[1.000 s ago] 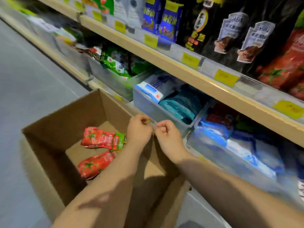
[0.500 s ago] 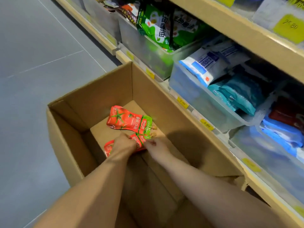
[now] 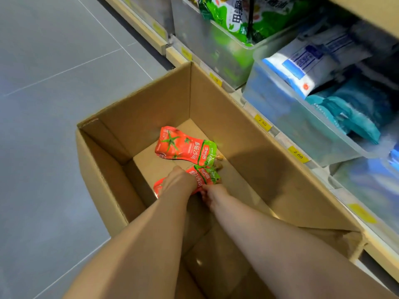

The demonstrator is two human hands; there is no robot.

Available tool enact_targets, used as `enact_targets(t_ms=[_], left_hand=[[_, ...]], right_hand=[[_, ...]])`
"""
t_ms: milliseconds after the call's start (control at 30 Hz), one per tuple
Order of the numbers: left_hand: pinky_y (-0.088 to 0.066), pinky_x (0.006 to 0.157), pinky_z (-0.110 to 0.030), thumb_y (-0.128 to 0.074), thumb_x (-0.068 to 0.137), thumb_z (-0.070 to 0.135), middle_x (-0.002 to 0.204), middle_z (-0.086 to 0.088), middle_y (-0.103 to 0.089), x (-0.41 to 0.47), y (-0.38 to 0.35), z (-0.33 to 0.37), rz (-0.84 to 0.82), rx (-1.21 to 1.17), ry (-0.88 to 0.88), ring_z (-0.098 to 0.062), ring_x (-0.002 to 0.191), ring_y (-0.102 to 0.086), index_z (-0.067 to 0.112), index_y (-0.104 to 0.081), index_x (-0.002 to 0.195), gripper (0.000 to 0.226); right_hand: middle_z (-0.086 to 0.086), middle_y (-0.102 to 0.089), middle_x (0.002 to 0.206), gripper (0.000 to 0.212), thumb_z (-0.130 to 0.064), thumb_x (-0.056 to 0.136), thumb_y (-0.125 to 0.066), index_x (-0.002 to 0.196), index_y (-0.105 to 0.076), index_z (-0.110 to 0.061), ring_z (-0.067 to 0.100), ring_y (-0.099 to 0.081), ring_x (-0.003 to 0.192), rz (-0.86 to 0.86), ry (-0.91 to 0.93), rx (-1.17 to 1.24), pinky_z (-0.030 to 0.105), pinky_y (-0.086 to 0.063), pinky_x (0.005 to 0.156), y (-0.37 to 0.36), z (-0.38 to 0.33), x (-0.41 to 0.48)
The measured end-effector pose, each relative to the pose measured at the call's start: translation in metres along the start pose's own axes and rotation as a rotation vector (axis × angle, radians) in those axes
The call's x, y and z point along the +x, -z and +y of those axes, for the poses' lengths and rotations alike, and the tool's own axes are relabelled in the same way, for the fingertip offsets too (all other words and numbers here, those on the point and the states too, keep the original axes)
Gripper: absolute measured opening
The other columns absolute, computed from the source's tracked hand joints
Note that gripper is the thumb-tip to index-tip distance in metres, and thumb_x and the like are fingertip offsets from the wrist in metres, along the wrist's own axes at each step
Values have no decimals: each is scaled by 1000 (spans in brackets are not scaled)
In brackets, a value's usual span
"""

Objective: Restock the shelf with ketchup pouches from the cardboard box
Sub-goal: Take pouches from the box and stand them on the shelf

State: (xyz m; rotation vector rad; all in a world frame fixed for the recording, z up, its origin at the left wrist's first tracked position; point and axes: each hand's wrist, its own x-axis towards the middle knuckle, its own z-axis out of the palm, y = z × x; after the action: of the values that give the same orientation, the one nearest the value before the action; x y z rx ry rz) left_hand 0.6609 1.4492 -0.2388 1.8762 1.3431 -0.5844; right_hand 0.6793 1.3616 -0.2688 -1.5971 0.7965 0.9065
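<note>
- Both hands down inside box [image 3: 248, 134], on its floor.
- Left hand [image 3: 180, 182] lies over near pouch [image 3: 205, 175], covering most of it; grip not visible, cannot tell.
- Right hand [image 3: 212, 196] touches same pouch's near edge, fingers curled; hold unclear.
- Far pouch [image 3: 185, 145] lies flat just beyond the hands, untouched, its spout next to the near pouch's.
- Box sits on floor [image 3: 54, 83] against shelf [image 3: 287, 143].

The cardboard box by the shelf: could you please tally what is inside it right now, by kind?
Ketchup pouches lying free: 1, the far pouch.
Ketchup pouches under the hands: 1, the near pouch, with the left hand and right hand on it.
Total in the cardboard box: 2 pouches; nothing else shows, though the arms hide part of the floor.
</note>
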Motion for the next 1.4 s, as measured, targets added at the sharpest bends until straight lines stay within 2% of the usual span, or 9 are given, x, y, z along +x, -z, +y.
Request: enact_targets(t_ms=[167, 333, 500, 600, 700, 767, 1000, 1233, 1400], left_hand=[[-43, 91, -31, -46, 90, 24, 136, -14, -49, -10, -13, -4, -102, 228, -133, -30, 125, -49, 12, -48, 132, 44], [-45, 91, -32, -50, 89, 15, 128, -16, -58, -36, -12, 4, -127, 94, -248, -29, 117, -56, 4, -58, 121, 35], [-50, 83, -42, -54, 86, 10, 102, -28, -67, -64, -2, 10, -98, -325, -463, -42, 98, -62, 8, -62, 91, 10], [-45, 60, -11, -59, 87, 8, 67, -1, -59, -78, 7, 21, 0, -345, -665, -17, 65, -56, 21, -50, 64, 28], [-41, 60, -5, -62, 86, 8, 71, 3, -59, -106, 18, 40, -7, -327, -867, -9, 68, -53, 20, -58, 70, 20], [-47, 70, -21, -60, 87, 11, 79, -10, -64, -126, 26, 59, -29, -302, -980, -16, 74, -56, 16, -61, 79, 10], [-44, 66, -28, -58, 88, 21, 66, 14, -59, -225, 41, 120, 79, -317, -1298, -4, 65, -54, 30, -59, 76, 14], [-44, 59, -21, -57, 88, 22, 62, 16, -56, -313, 4, 159, -36, -317, -1371, 3, 59, -52, 34, -56, 69, 22], [-46, 58, -28, -58, 87, 25, 61, 10, -59, -373, -22, 202, -132, -386, -1364, -9, 57, -56, 27, -61, 72, 15]], right_hand=[[2, -55, 65, 30, -17, 81, -59, 59, -39, -19, 22, -49, 63, 125, 309, -383, 25, -36, 56, 28, -1, -19], [-1, -58, 72, 24, -21, 83, -61, 63, -47, -20, 20, -53, 75, 139, 633, -584, 26, -33, 61, 63, -15, -51], [1, -54, 71, 9, -14, 84, -61, 75, -60, -14, 17, -48, 72, 50, 948, -541, 25, -35, 64, 92, -41, -93], [-9, -56, 70, 8, -17, 86, -61, 78, -60, -19, 5, -51, 65, 10, 1002, -450, 8, -40, 61, 118, -65, -122], [-11, -56, 67, 20, -17, 87, -60, 72, -55, -29, -3, -53, 58, -25, 1103, -304, 11, -44, 56, 142, -87, -157], [-11, -53, 65, 25, -14, 87, -61, 69, -53, -29, -2, -51, 56, 30, 1174, -221, 9, -41, 53, 159, -104, -177], [2, -60, 74, 12, -19, 89, -59, 98, -63, -13, 0, -50, 45, 194, 1188, -55, 15, -39, 43, 253, -142, -231], [-1, -57, 61, 22, -25, 91, -52, 70, -60, -21, 10, -51, 48, 279, 1008, -137, 24, -40, 45, 349, -119, -259], [-1, -50, 45, 30, -22, 89, -54, 60, -57, -19, 9, -46, 37, 428, 1039, -56, 18, -39, 36, 410, -128, -286]])
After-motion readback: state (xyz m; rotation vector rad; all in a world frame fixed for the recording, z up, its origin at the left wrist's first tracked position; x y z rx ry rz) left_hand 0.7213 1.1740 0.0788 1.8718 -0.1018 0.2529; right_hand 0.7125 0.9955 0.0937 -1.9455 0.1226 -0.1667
